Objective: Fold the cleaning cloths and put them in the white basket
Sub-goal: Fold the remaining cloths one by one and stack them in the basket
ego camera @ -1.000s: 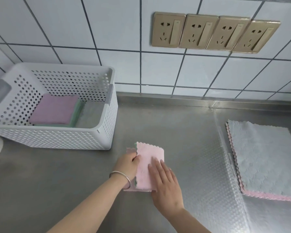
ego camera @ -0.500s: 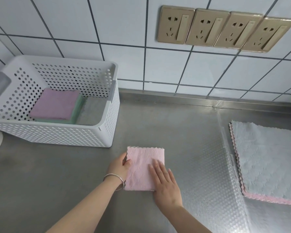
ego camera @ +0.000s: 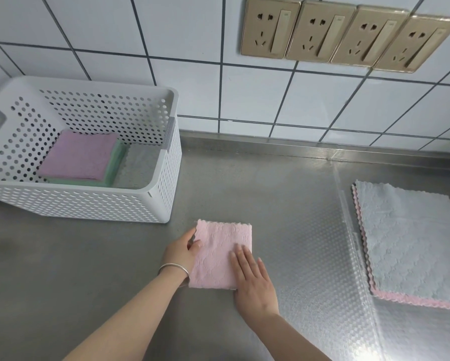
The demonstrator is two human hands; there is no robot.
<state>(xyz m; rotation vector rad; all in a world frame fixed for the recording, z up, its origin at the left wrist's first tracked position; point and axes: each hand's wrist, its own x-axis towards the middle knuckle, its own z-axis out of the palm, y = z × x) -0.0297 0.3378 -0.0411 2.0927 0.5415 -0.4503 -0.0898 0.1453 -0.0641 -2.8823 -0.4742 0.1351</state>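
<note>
The pink cloth (ego camera: 222,254) is lying folded into a small square on the steel surface (ego camera: 75,269), just in front of the white basket (ego camera: 164,199) and a bit to its right. It's looking soft and floppy, basically weightless, so I'm guessing it'll want to spring open if it gets grabbed by one corner. Safer bet is pinching through all the layers along the folded left edge, or scooping under it flat (microfibre tends to cling to skin a little, which helps).

Looks-wise: pale pink, fluffy quilted texture, wavy scalloped trim showing along the top edge.

The left hand (ego camera: 179,252) is curling its fingers around the left edge of the cloth, thumb on top, gripping it. The right hand (ego camera: 253,280) is lying flat with straight fingers, pressing down the lower right part.

The basket is already holding a purple cloth (ego camera: 79,156) on top of a green one (ego camera: 114,164), with a grey one (ego camera: 138,166) beside them. Off to the right, a grey-over-pink unfolded stack (ego camera: 411,243) is waiting, well apart from the hands.
</note>
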